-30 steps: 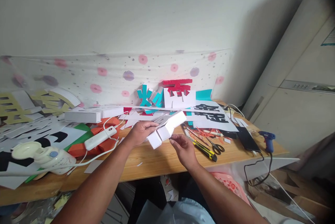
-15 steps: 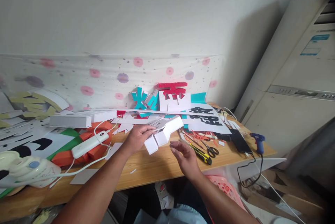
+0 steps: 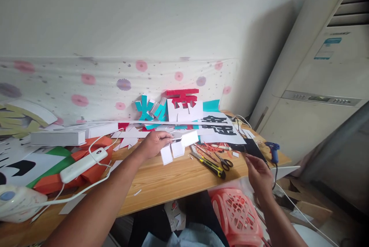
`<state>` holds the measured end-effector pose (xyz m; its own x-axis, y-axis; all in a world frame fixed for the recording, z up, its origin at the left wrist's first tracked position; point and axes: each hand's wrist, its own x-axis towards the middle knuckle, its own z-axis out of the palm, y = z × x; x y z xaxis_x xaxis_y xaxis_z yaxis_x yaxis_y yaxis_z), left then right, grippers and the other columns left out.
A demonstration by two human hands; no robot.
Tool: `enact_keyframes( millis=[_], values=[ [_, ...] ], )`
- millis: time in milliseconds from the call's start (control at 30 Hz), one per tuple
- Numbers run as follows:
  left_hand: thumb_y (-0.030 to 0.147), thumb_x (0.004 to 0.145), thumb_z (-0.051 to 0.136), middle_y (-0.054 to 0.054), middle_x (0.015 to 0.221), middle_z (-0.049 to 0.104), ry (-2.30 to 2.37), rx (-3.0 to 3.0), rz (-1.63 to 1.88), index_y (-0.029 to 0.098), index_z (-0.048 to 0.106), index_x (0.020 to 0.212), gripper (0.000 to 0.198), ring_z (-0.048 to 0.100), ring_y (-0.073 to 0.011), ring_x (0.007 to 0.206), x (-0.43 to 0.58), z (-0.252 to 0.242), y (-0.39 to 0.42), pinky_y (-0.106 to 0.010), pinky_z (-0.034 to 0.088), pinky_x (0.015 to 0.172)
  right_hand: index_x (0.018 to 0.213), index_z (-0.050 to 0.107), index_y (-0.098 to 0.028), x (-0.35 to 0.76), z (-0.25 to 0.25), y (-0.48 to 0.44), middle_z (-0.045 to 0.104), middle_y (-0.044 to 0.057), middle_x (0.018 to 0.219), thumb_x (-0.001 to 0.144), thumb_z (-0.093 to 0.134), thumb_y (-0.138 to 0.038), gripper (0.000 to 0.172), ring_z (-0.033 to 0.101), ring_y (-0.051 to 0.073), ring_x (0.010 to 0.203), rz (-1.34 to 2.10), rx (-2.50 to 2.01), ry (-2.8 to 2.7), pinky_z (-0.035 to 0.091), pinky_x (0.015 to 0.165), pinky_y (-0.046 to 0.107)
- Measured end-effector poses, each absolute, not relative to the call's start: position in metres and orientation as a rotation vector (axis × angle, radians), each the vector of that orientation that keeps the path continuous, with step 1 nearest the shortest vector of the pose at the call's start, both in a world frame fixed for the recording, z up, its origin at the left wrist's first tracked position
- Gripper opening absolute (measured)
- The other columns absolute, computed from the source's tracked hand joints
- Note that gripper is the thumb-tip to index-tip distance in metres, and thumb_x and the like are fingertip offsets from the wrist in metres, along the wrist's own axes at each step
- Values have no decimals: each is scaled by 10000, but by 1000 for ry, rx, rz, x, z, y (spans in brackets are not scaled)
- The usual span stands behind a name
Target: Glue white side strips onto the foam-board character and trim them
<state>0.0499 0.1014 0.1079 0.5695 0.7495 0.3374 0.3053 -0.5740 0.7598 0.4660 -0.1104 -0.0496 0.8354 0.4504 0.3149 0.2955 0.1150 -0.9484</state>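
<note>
My left hand [image 3: 155,144] grips a white folded foam-board piece [image 3: 179,146] just above the wooden table [image 3: 161,179], fingers closed on its left end. My right hand [image 3: 259,172] is out to the right past the table's front edge, fingers loosely spread and holding nothing. It is nearest the blue glue gun [image 3: 273,151] and the black phone [image 3: 253,149]. A yellow utility knife [image 3: 210,164] and scissors [image 3: 225,161] lie between the two hands.
Red, teal and white cut-out characters [image 3: 178,108] lean on the dotted cloth at the wall. A white power strip [image 3: 83,159] with cords lies on orange pieces at left. A pink plastic basket [image 3: 236,212] sits below the table edge. An air conditioner [image 3: 319,85] stands right.
My right hand left the white piece and swung right toward the glue gun. My left hand lowered the piece toward the table. The view shifted right.
</note>
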Motion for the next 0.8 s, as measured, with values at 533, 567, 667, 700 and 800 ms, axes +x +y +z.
enact_keyframes(
  millis=[533,567,667,700,800],
  values=[
    [403,932,712,-30,1075,862,897,2241,741,250,862,1002,225,782,-248,1011,80,115,80,-359,581,947,1088,784,-260,263,-13,-76,809,83,1220,832,977,-606,472,779,290,1116,1244,-821,-1009,586,1094,497],
    [406,933,710,-28,1069,861,891,2240,738,250,861,999,227,781,-247,1007,80,115,79,-357,579,940,1094,783,-264,257,-8,-72,806,76,1221,816,991,-599,482,778,286,1118,1270,-792,-1002,583,1097,494],
    [416,944,710,-25,1061,860,872,2240,733,249,860,1003,232,779,-245,1008,77,116,81,-349,573,930,1100,795,-270,252,0,-66,802,60,1182,802,1006,-586,482,779,285,1110,1282,-755,-994,591,1074,478],
    [418,948,712,-23,1059,859,871,2239,731,249,861,1006,232,778,-243,1006,76,116,81,-347,572,930,1103,800,-271,252,2,-66,802,60,1178,808,1002,-586,477,781,287,1107,1275,-757,-993,595,1064,476],
    [422,955,714,-20,1054,854,887,2239,728,251,862,1008,232,769,-234,986,75,115,81,-342,572,916,1113,804,-274,259,0,-72,809,71,1201,830,987,-586,459,786,288,1104,1247,-774,-991,599,1062,488]
  ],
)
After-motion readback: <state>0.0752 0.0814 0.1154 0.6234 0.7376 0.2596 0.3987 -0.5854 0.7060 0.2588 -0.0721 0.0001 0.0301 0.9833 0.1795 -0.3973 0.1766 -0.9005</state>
